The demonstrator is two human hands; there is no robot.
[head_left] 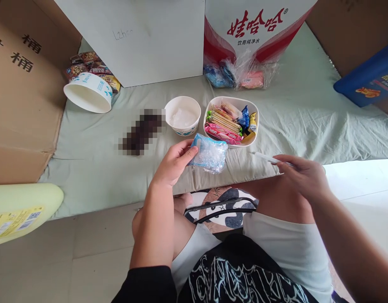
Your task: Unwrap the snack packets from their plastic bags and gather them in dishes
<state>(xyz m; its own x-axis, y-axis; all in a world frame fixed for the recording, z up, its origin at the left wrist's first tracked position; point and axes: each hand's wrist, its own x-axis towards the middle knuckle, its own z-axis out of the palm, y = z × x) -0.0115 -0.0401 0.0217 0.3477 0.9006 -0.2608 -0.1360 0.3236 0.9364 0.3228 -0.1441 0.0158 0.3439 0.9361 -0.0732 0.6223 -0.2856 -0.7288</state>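
Note:
My left hand grips a clear, crinkled plastic packet with a blue edge, held just above the pale green cloth. My right hand is closed around a thin white pen-like stick that points left. Just beyond the packet stands a white bowl packed with wrapped snacks, pink and yellow wafers among them. Left of it is a smaller white paper cup with something white inside.
A white paper bucket lies tipped over at the left, in front of snack packs. Cardboard boxes stand at the left and back; a red-and-white carton with bagged snacks below it. A blurred dark patch lies on the cloth.

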